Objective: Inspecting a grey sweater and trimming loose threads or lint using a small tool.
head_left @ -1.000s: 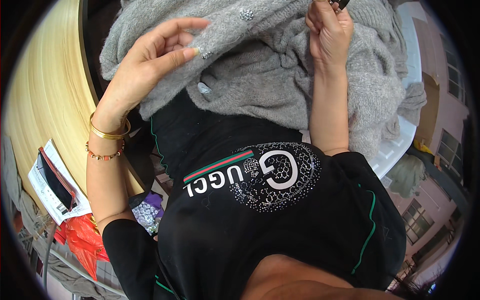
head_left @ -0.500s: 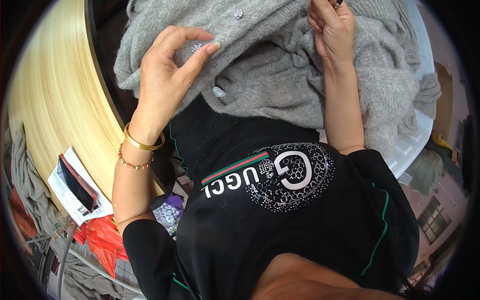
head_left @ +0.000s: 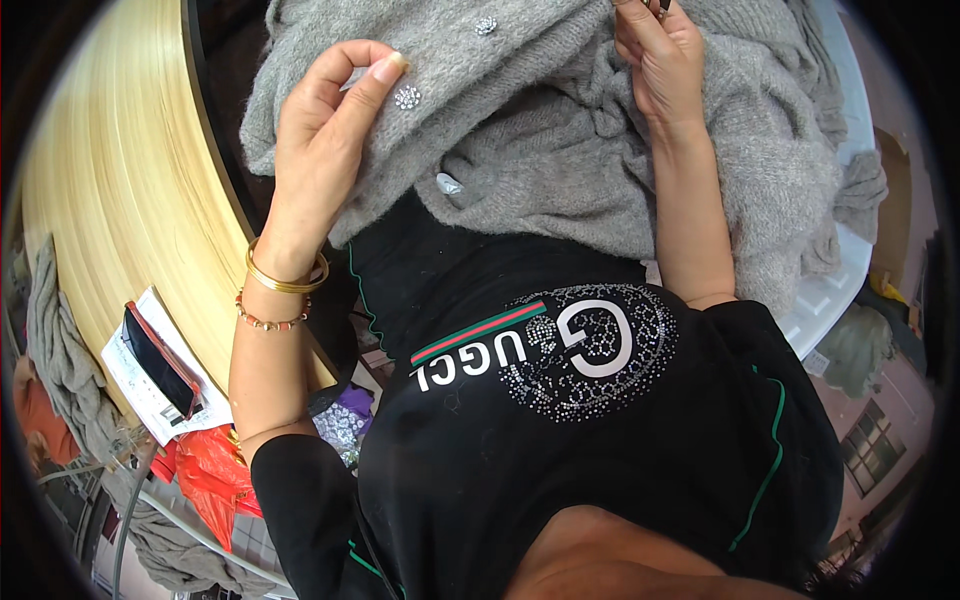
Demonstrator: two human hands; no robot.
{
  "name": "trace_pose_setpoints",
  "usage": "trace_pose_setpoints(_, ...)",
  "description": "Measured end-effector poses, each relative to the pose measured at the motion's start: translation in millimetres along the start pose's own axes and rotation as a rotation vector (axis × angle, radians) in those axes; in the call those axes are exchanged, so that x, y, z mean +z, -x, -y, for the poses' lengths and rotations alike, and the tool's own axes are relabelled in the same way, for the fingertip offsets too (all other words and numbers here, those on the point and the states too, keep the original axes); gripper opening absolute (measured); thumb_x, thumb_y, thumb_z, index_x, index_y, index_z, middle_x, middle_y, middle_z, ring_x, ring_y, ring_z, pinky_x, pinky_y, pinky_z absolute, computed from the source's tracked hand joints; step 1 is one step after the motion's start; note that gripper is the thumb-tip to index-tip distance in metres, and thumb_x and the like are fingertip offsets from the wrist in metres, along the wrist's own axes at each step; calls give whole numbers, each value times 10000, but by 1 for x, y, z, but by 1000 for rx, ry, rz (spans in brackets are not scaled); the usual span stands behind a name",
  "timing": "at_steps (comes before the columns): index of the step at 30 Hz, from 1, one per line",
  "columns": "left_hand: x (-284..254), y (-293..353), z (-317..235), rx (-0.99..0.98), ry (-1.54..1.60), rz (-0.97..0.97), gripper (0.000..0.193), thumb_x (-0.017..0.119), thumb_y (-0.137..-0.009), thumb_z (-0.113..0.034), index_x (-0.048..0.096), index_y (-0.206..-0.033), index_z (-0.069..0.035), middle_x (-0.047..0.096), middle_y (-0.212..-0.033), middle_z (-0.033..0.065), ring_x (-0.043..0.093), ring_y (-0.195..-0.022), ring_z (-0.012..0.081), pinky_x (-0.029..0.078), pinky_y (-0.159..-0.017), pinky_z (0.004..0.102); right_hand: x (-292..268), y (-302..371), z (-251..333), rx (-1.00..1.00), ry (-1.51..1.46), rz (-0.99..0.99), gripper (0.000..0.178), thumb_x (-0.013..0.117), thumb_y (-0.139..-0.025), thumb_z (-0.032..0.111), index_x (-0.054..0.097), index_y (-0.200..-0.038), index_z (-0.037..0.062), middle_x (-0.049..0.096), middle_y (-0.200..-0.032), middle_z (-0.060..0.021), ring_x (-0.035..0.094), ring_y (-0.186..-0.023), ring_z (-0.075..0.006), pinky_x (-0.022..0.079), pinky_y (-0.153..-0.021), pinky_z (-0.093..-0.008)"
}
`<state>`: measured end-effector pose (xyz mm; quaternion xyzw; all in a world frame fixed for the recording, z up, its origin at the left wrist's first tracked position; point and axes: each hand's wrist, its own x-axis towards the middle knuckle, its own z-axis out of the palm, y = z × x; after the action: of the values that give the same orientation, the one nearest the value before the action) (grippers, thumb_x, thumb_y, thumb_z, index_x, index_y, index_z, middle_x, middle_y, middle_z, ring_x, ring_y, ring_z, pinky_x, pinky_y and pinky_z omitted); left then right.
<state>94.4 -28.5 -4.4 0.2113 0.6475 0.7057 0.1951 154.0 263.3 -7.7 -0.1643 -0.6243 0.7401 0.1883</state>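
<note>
A grey knitted garment (head_left: 560,185) lies bunched over my lap and spreads to the right. Two sparkling rhinestone buttons sit on its front band: the nearer button (head_left: 407,97) is beside my left hand (head_left: 325,135), the farther button (head_left: 486,25) close to the top edge. Thumb and forefinger of my left hand are pinched together just above the nearer button; what is between them, if anything, is too small to tell. My right hand (head_left: 665,60) is closed round a small dark object at the top edge, mostly hidden. A small pale scrap (head_left: 448,184) rests in a fold.
To the left curves a wood-grain table (head_left: 110,150). On its near end, a phone in a reddish case (head_left: 160,360) lies on white papers (head_left: 205,405). A red plastic bag (head_left: 215,480) hangs below. More grey knitwear (head_left: 60,330) is at far left; a white plastic tub (head_left: 845,270) is under the garment.
My left hand has drawn slightly up and left, its fingertips coming together, and the nearer button now shows fully. The right hand has shifted only a little.
</note>
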Motion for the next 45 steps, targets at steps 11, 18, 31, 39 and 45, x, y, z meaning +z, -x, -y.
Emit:
trace_pose_setpoints(11, -5, -4, 5, 218, -576, 23, 194, 780, -905, -174, 763, -1050, -47, 682, -1032, 53, 648, -977, 147, 504, -869, 279, 1, 2, -2, -48, -30, -7, 116, 732, -980, 213, 660, -961, 125, 481, -663, 107, 345, -506, -1, 259, -451, -191)
trace_pose_setpoints(18, -7, -3, 2, -54, -451, -71, 182, 780, -911, -169, 747, -1036, -41, 680, -976, 26, 620, -969, 103, 487, -827, 256, 1, 5, -2, -58, 1, -7, 114, 736, -978, 215, 665, -964, 127, 483, -668, 110, 349, -516, 1, 268, -461, -194)
trace_pose_setpoints(31, -7, 1, -17, 70, -332, 95, 214, 766, -900, -101, 737, -1107, -52, 641, -895, -63, 519, -792, 29, 424, -711, 198, 0, 1, -12, -132, 155, 63, 104, 725, -985, 178, 684, -926, 102, 513, -695, 115, 379, -574, 8, 270, -516, -190)
trace_pose_setpoints(39, -4, 7, -29, -116, -306, -26, 88, 762, -924, -86, 756, -1001, -43, 561, -709, -113, 392, -605, -37, 277, -524, 160, 16, 10, -10, -33, 328, 253, 104, 720, -969, 87, 680, -1039, 21, 620, -826, 73, 521, -713, -6, 392, -625, -179)
trace_pose_setpoints(45, -16, 24, -27, -295, -8, -120, 94, 765, -936, -120, 754, -995, -47, 680, -809, -81, 458, -636, -39, 309, -550, 149, 47, 47, 6, 82, 231, 517, 387, 767, -936, 103, 607, -1271, -3, 642, -1066, -6, 586, -922, -72, 491, -809, -233)
